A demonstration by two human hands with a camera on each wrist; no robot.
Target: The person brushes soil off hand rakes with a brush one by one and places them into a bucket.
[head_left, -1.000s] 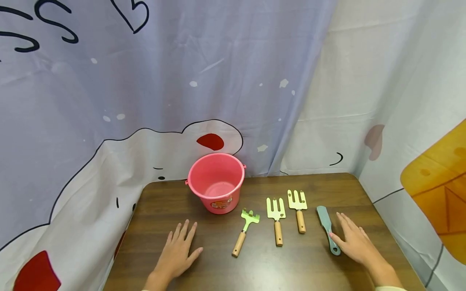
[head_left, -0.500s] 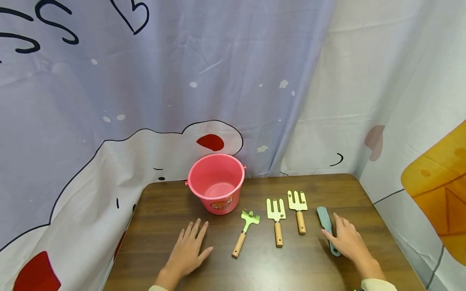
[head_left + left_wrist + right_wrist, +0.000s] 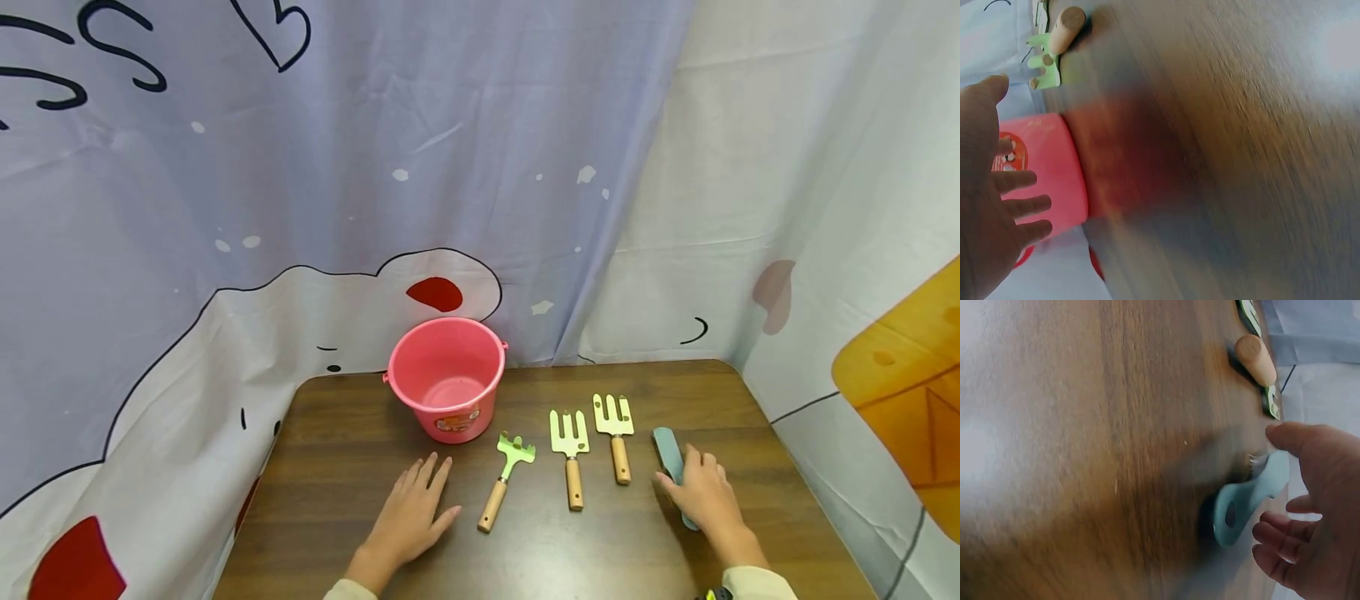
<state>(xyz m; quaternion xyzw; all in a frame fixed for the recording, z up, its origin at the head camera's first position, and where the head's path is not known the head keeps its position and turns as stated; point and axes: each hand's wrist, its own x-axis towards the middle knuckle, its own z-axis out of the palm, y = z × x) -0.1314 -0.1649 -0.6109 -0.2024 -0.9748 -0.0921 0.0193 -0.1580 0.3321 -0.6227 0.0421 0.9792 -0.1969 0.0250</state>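
In the head view my right hand point(image 3: 707, 497) hovers over a teal brush point(image 3: 668, 452) at the table's right, hiding much of its handle. The right wrist view shows the brush's holed handle end point(image 3: 1232, 512) between my spread thumb and loosely bent fingers, which do not grip it. My left hand point(image 3: 405, 522) is held flat over the table with its fingers straight, holding nothing. Just right of it lies a small green hand rake point(image 3: 494, 503) with a wooden handle. The left wrist view has the pink bucket point(image 3: 1063, 169) beyond the left fingers.
Two pale-yellow garden forks, a left one point(image 3: 573, 479) and a right one point(image 3: 619, 456), lie between the rake and the brush. The bucket stands at the back of the wooden table point(image 3: 330, 433). A printed curtain point(image 3: 525, 208) hangs behind the table.
My left hand has moved right and slightly away from the table's left side, nearer the rake. My right hand has shifted left over the brush, its fingers bending more.
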